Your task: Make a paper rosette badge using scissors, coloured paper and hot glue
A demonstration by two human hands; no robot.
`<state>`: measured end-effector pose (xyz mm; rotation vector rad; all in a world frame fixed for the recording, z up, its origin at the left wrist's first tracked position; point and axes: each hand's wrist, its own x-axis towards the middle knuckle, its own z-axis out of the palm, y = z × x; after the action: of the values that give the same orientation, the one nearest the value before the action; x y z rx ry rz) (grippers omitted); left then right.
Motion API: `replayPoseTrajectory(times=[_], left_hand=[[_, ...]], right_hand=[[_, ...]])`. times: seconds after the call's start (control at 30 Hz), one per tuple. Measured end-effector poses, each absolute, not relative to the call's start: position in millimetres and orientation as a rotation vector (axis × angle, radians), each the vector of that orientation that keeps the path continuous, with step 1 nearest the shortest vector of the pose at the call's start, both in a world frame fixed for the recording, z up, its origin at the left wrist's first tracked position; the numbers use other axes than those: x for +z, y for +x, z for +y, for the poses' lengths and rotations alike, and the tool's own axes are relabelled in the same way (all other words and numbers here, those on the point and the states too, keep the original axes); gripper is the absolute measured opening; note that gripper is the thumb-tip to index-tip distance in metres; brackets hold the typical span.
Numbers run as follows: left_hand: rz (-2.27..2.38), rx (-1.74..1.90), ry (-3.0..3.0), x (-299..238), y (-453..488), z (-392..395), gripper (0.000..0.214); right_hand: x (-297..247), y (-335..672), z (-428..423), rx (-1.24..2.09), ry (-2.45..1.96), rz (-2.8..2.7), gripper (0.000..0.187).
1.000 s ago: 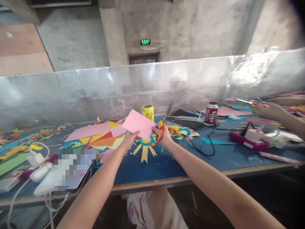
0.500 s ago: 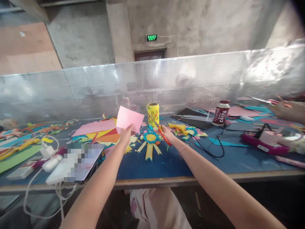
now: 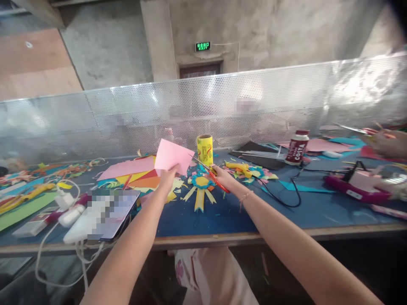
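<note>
My left hand (image 3: pixel 168 174) is closed on the lower edge of a pink sheet of paper (image 3: pixel 173 154), held up above the table. My right hand (image 3: pixel 223 177) grips the scissors (image 3: pixel 218 183), which have orange-red handles. Their blade tips point up and left, close to the right edge of the pink paper; I cannot tell whether they touch it. Below and between my hands lies a blue and yellow paper rosette (image 3: pixel 200 184) with ribbon tails. A yellow tape roll (image 3: pixel 204 148) stands upright behind the scissors.
Coloured paper sheets (image 3: pixel 127 167) and a tablet (image 3: pixel 122 212) with white cables lie on the left. A yellow glue gun (image 3: pixel 237 168) with a black cord, a brown bottle (image 3: pixel 296 147) and a purple power strip (image 3: pixel 356 188) are on the right. Another person's hand (image 3: pixel 389 144) holds scissors at far right.
The scissors have turned from pointing steeply up to a flatter slant, and their tips have moved left to the pink paper's edge. The paper has tilted slightly.
</note>
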<state>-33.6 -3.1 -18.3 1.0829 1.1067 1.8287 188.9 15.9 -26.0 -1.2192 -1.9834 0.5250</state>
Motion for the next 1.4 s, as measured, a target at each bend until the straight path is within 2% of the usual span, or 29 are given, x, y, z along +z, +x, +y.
replayPoseTrajectory(times=[0.8, 1.17, 1.4], left_hand=[[1.098, 1.708, 1.244, -17, -31, -7, 0.046], [1.12, 1.686, 1.234, -16, -33, -5, 0.039], [1.106, 1.68, 1.198, -16, -36, -3, 0.041]], right_hand=[[-13, 189, 5, 0.617, -1.272, -2.039, 0.046], [-9, 191, 3, 0.53, -1.299, -2.099, 0.048], [-3, 192, 1, 0.499, -1.283, -2.088, 0.059]])
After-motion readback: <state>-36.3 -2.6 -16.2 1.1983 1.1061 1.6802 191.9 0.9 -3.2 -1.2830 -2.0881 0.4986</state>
